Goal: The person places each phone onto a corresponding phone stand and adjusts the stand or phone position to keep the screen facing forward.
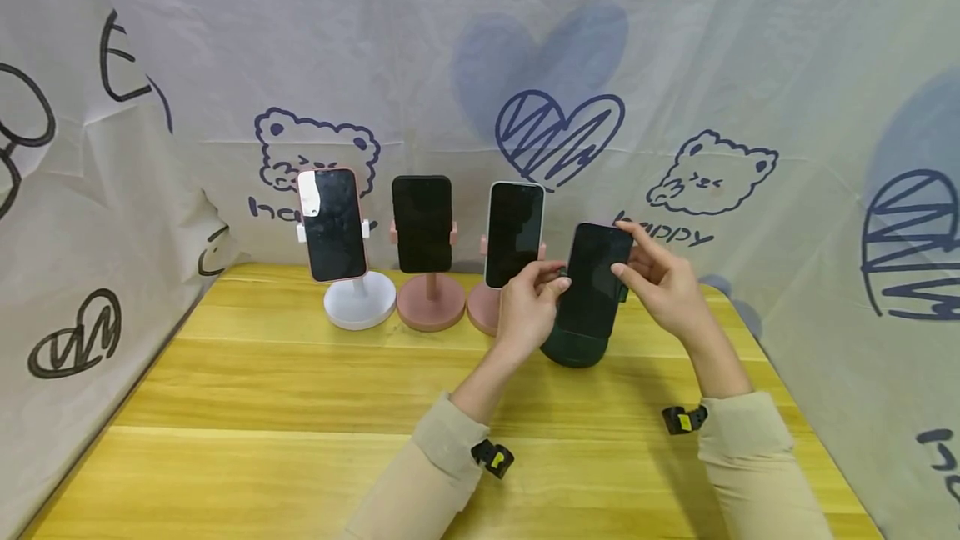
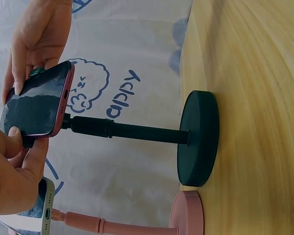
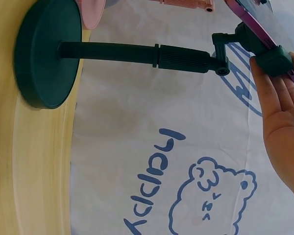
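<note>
A smartphone [image 1: 596,282] with a dark screen and a reddish-purple edge [image 2: 61,105] sits in the clamp [image 3: 274,61] of a dark green phone stand [image 2: 201,137]. My left hand [image 1: 531,307] pinches the phone's left side, thumb on the front edge and fingers behind. At the opposite side, my right hand [image 1: 663,282] holds the phone, its thumb on the screen's edge and a finger at the top corner. Seen from the right wrist, that hand's fingers [image 3: 284,98] touch the green clamp. The screen leans back; part of the clamp is hidden behind it.
To the left, a white stand [image 1: 360,302] holds a pink-edged phone [image 1: 335,227]. Pink stands hold a black phone [image 1: 422,223] and a white-edged phone [image 1: 514,232], the latter close beside my left hand. A printed cloth [image 1: 420,65] hangs behind the wooden table [image 1: 300,407].
</note>
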Demonstrator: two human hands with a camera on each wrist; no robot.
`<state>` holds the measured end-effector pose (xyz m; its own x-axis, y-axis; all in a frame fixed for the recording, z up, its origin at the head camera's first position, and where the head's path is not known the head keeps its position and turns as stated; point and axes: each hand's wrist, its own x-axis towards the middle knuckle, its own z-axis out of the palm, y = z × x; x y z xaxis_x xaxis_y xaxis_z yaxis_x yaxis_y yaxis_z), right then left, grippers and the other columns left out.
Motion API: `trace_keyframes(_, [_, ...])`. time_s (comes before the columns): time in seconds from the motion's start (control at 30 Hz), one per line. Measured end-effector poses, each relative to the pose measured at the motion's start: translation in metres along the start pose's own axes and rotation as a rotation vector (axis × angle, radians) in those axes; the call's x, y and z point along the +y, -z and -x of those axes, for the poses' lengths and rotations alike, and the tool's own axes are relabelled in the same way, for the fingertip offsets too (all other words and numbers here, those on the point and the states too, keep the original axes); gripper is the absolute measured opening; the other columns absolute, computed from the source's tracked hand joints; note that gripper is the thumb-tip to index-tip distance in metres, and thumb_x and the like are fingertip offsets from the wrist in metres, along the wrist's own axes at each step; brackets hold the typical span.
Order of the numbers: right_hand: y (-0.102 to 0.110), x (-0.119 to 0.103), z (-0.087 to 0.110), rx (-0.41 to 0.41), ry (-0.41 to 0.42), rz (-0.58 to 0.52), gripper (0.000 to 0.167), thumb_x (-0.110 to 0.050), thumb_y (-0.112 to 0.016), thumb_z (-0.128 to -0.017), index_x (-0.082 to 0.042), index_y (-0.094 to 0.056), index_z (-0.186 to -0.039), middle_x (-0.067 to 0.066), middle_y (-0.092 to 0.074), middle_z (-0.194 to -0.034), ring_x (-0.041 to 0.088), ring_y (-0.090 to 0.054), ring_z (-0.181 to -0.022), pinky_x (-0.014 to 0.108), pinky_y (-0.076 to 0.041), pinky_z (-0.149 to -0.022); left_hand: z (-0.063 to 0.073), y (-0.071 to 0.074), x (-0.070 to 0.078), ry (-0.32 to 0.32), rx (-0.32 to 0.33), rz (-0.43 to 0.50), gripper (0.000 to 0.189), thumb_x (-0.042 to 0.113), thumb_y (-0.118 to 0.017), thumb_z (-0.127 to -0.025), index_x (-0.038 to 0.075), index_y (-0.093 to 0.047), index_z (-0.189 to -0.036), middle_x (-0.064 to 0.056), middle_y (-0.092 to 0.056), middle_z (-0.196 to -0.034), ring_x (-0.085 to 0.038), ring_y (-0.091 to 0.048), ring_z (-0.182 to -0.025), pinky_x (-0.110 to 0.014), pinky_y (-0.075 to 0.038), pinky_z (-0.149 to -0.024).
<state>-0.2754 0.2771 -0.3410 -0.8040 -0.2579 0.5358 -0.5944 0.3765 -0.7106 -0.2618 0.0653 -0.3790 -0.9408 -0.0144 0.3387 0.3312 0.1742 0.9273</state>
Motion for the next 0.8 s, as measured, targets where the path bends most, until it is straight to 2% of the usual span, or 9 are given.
trace_keyframes(0.1, [0.0,0.0,0.003,-0.005,0.006,-0.012,0.064,0.006,-0.066,-0.098,-0.012,-0.048,-0.157,0.01,-0.052,-0.082,0.013,-0.049,-0.06,0.022,-0.043,-0.053,-0.001,-0.001,-0.001,-0.01,0.003,-0.008,0.023,0.013,-0.07,-0.1,0.007,-0.073,-0.123,-0.007,-0.076,-0.108,-0.014,-0.067,-0.084,-0.022,-0.059,-0.076])
trace_keyframes(0.27, [-0.002,-0.001,0.005,0.003,-0.03,-0.005,0.064,0.003,-0.065,-0.1,-0.015,-0.046,-0.158,0.012,-0.054,-0.086,0.013,-0.052,-0.065,0.02,-0.045,-0.058,-0.002,-0.001,-0.001,-0.02,0.001,-0.01,0.024,0.014,-0.07,-0.1,0.006,-0.072,-0.123,-0.007,-0.076,-0.109,-0.015,-0.068,-0.086,-0.023,-0.06,-0.078])
trace_keyframes(0.43, [-0.006,0.001,0.004,0.049,-0.073,0.014,0.062,-0.001,-0.066,-0.101,-0.016,-0.046,-0.158,0.007,-0.059,-0.09,0.014,-0.054,-0.069,0.019,-0.045,-0.057,-0.001,0.002,-0.001,-0.058,-0.015,-0.046,0.028,0.016,-0.068,-0.102,0.007,-0.07,-0.128,-0.008,-0.075,-0.118,-0.017,-0.071,-0.094,-0.026,-0.061,-0.083])
trace_keyframes(0.53, [-0.01,0.002,0.003,0.089,-0.091,0.007,0.062,-0.003,-0.066,-0.102,-0.016,-0.046,-0.159,0.002,-0.06,-0.089,0.012,-0.052,-0.068,0.019,-0.043,-0.056,0.001,0.006,-0.003,-0.145,-0.046,-0.128,0.033,0.018,-0.067,-0.104,0.005,-0.066,-0.134,-0.009,-0.072,-0.125,-0.019,-0.072,-0.1,-0.025,-0.06,-0.089])
trace_keyframes(0.6, [-0.013,0.002,0.003,0.111,-0.101,0.001,0.063,-0.004,-0.065,-0.102,-0.017,-0.044,-0.16,0.004,-0.059,-0.089,0.012,-0.05,-0.068,0.018,-0.043,-0.056,0.003,0.009,-0.005,-0.23,-0.058,-0.186,0.036,0.017,-0.066,-0.104,0.004,-0.063,-0.138,-0.012,-0.069,-0.128,-0.02,-0.073,-0.101,-0.024,-0.059,-0.091])
trace_keyframes(0.67, [-0.015,0.002,0.004,0.128,-0.114,0.0,0.065,-0.006,-0.064,-0.104,-0.022,-0.039,-0.162,0.009,-0.059,-0.093,0.014,-0.052,-0.074,0.017,-0.045,-0.062,0.005,0.015,-0.006,-0.326,-0.051,-0.235,0.04,0.015,-0.067,-0.103,0.001,-0.06,-0.14,-0.015,-0.067,-0.128,-0.021,-0.073,-0.101,-0.025,-0.058,-0.092])
trace_keyframes(0.73, [-0.017,0.001,0.005,0.14,-0.134,0.025,0.067,-0.013,-0.062,-0.106,-0.029,-0.033,-0.164,0.014,-0.064,-0.111,0.015,-0.06,-0.09,0.013,-0.05,-0.074,0.007,0.023,-0.007,-0.417,-0.019,-0.305,0.041,0.015,-0.067,-0.103,0.001,-0.06,-0.14,-0.015,-0.067,-0.128,-0.022,-0.073,-0.1,-0.026,-0.059,-0.091])
trace_keyframes(0.8, [-0.019,0.0,0.008,0.147,-0.148,0.056,0.07,-0.021,-0.061,-0.107,-0.038,-0.026,-0.165,0.018,-0.061,-0.133,0.021,-0.063,-0.112,0.021,-0.054,-0.095,0.01,0.034,-0.007,-0.485,0.025,-0.382,0.041,0.017,-0.067,-0.103,0.001,-0.061,-0.14,-0.015,-0.067,-0.128,-0.022,-0.073,-0.101,-0.03,-0.061,-0.087])
